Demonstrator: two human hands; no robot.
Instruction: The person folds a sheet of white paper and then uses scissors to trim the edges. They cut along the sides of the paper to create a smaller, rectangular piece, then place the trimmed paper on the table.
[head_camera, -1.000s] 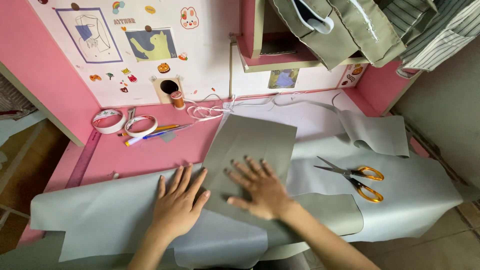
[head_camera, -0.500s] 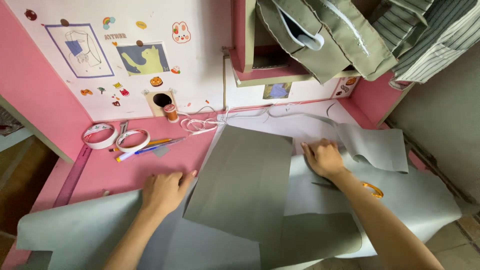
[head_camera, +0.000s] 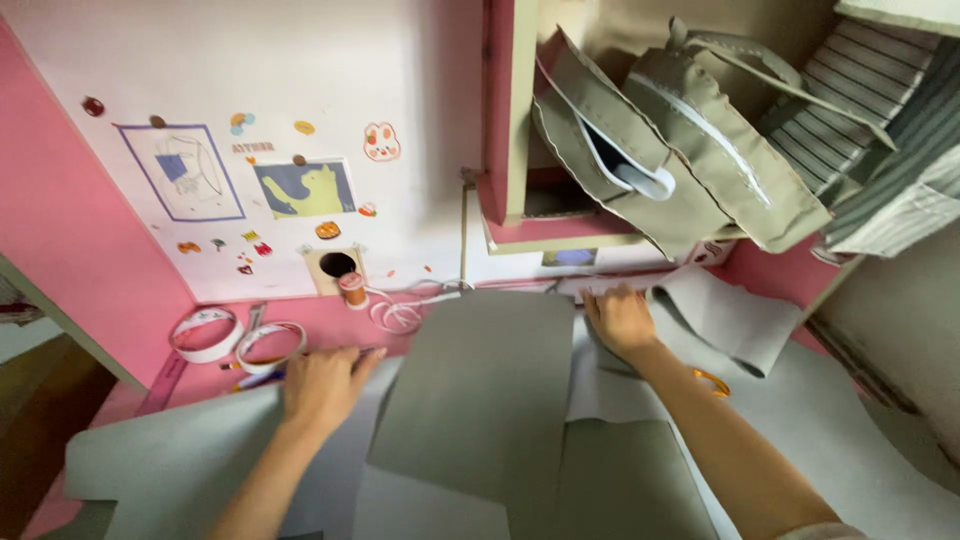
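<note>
Head view, my left hand (head_camera: 322, 385) flat on the pale grey fabric sheet (head_camera: 180, 460), fingers spread, gripping nothing, my right hand (head_camera: 620, 318) open, pressing fabric beside the darker grey panel (head_camera: 480, 390) (mid-desk), tape rolls (head_camera: 240, 340) near left, orange scissors (head_camera: 712, 381) partly hidden.

One camera sits on the person's head, looking steeply down and forward. It is close over the pink surface (head_camera: 130, 400), facing the white back wall (head_camera: 420, 90).
</note>
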